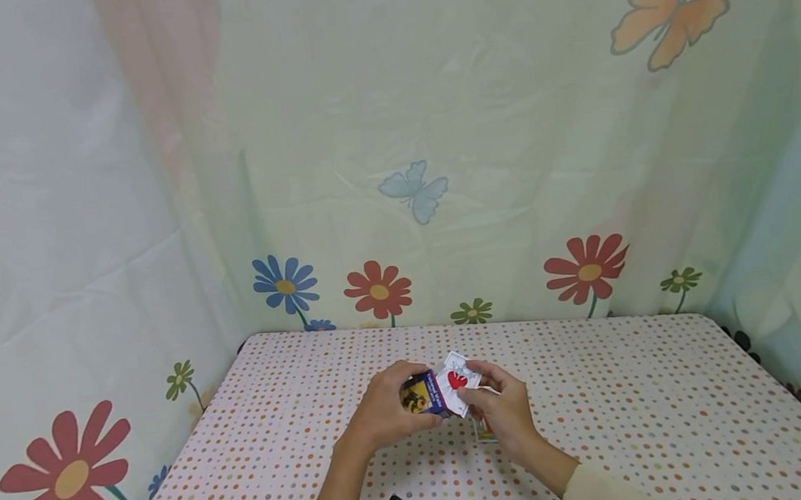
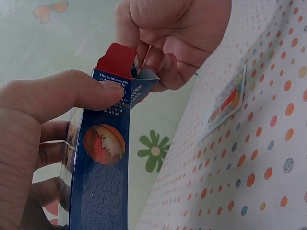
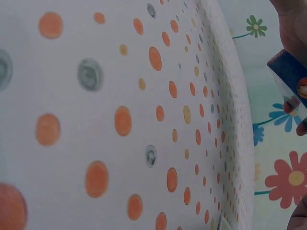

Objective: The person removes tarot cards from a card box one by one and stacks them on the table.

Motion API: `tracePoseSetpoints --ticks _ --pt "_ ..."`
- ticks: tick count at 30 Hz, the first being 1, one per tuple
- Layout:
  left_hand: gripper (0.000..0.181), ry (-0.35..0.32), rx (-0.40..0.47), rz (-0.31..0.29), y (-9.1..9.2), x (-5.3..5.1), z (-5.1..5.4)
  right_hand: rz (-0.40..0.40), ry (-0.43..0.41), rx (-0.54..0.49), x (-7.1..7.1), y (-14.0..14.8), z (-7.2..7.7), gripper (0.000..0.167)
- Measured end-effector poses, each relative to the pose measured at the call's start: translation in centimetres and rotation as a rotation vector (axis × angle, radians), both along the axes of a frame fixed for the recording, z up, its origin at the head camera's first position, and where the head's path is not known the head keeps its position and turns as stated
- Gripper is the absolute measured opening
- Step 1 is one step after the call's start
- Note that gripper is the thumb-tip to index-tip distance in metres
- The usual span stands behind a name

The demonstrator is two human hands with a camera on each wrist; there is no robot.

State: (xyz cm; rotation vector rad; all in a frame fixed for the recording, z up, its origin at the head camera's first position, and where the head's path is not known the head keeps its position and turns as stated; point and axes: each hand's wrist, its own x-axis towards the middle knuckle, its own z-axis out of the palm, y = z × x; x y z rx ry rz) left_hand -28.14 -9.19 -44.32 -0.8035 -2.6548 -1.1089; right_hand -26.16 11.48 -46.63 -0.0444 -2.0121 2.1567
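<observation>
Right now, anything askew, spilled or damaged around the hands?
Nothing stands out as spilled or damaged. The box in the left hand has its red flap open, while the right hand pinches a white piece with a red mark there; that fits the handling. A card-like item lies on the spotted tablecloth.

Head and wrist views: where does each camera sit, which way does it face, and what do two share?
Head: on the head, facing forward and down; left hand, right hand and forearms show over the white, dotted tablecloth.
Left wrist: on that wrist, facing the dark blue cardboard box; left hand gripping it, right hand beyond.
Right wrist: on that wrist, facing across the tablecloth; parts of hands at the right edge.
Head and left wrist share the box and both hands.
</observation>
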Motion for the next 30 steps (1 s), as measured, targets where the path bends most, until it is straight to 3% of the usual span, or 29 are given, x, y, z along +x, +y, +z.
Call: tracePoseSetpoints --ticks 10,16,23,30 --pt "0.068 0.000 -0.006 0.011 0.1 0.1 0.2 -0.004 -0.008 0.014 -0.1 0.0 0.1 0.053" --pt "0.069 -0.007 -0.011 0.020 0.0 0.2 0.2 -0.046 -0.021 -0.005 -0.2 0.1 0.0 0.050" --pt "0.069 -0.009 -0.010 0.025 -0.1 0.2 0.2 -0.096 -0.018 0.047 -0.4 0.5 0.0 0.047" --pt "0.068 -0.003 0.004 0.029 -0.1 0.1 0.1 -0.095 -0.023 0.019 -0.5 1.5 -0.2 0.044"
